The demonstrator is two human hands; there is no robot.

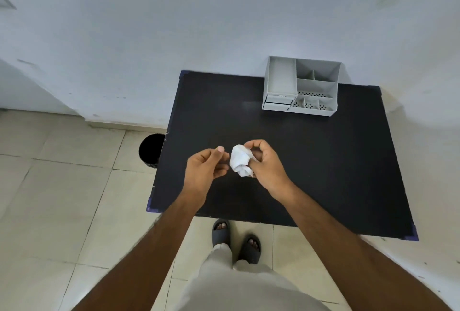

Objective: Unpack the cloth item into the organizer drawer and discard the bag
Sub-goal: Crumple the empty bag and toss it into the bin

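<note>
A crumpled white bundle (240, 162), cloth or bag I cannot tell, hangs just above the middle of the black table (323, 161). My right hand (265, 163) is shut on its right side. My left hand (207, 167) sits close beside the bundle's left edge, fingers loosely curled and thumb raised, with nothing visible in it. The grey organizer (302, 86) stands at the table's far right, against the wall. It has open compartments on top and two small drawers (277, 102) at its front left.
A black bin (151, 150) stands on the tiled floor just left of the table's left edge. A white wall runs behind the table. My feet in dark sandals (236, 238) are at the table's near edge.
</note>
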